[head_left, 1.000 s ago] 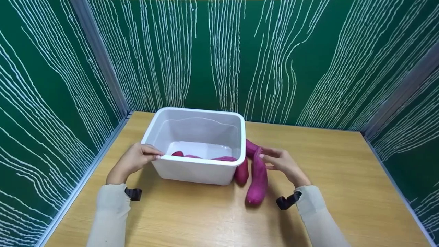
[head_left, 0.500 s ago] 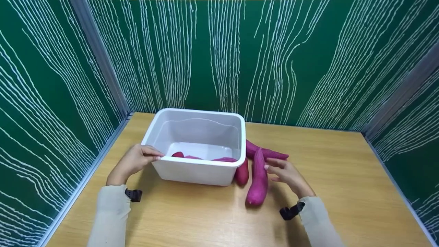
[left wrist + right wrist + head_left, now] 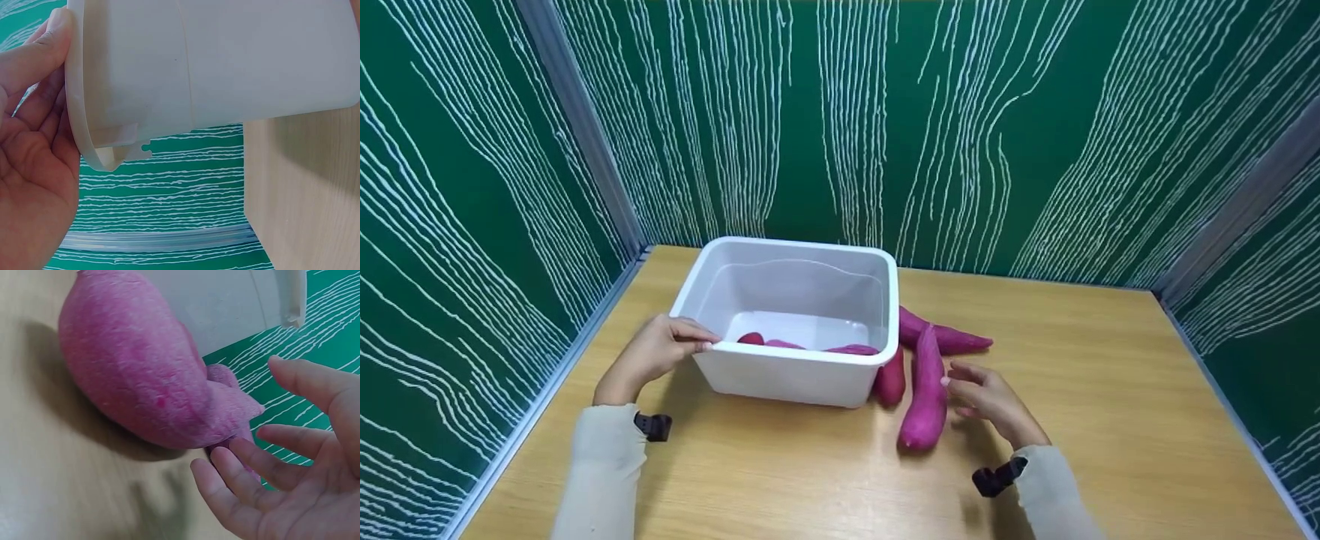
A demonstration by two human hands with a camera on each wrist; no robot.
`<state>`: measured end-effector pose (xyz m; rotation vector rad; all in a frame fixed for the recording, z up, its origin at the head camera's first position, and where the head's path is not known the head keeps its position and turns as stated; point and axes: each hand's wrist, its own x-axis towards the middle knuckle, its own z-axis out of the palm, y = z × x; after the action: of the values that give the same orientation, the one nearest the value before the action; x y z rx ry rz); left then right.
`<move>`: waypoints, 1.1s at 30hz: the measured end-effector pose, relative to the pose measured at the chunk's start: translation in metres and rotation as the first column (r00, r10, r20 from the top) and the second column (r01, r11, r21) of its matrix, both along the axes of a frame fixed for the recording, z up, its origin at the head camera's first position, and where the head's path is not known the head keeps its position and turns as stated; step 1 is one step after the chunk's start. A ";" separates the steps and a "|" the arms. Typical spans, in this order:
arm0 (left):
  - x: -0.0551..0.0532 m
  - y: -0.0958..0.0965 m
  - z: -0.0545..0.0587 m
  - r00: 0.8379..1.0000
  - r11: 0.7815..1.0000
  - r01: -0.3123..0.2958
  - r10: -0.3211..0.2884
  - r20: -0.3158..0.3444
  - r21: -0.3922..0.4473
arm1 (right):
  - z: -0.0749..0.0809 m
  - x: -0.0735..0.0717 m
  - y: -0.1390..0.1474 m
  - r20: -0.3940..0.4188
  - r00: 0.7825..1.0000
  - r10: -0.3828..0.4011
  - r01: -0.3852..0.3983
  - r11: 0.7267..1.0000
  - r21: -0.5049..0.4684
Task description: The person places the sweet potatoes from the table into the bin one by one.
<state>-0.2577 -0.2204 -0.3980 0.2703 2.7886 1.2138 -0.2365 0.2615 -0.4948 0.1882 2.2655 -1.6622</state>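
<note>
My left hand (image 3: 664, 349) pinches the near left corner of the rim of a white plastic bin (image 3: 791, 375); in the left wrist view, the thumb (image 3: 42, 50) lies against that rim. Beside the bin, a long magenta sweet potato (image 3: 924, 401) lies on the table, its thick end towards me. My right hand (image 3: 990, 397) is just right of it with fingers spread and loosely bent, gripping nothing. The right wrist view has the open palm (image 3: 304, 506) close to the sweet potato (image 3: 135, 365); whether a fingertip touches it, I cannot tell.
Another magenta sweet potato (image 3: 956, 341) lies behind, pointing right. A redder one (image 3: 891, 381) sits against the bin's right side. Inside the bin, several reddish and magenta pieces (image 3: 851, 349) show partly above the near rim. Green panels (image 3: 825, 150) with white lines enclose the wooden table (image 3: 1110, 390).
My right hand has let go of the sweet potato's narrow far end and drawn back towards me, uncovering the one behind. My left hand and the bin stay in place.
</note>
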 end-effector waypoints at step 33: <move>-0.002 0.000 -0.002 1.000 1.000 -0.015 0.015 0.013 -0.002 | -0.033 0.013 -0.024 0.051 0.994 -0.101 0.108 0.979 -0.172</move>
<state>-0.2598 -0.2202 -0.4001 0.2412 2.7856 1.2116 -0.2236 0.2378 -0.5279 0.3021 2.0991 -1.8810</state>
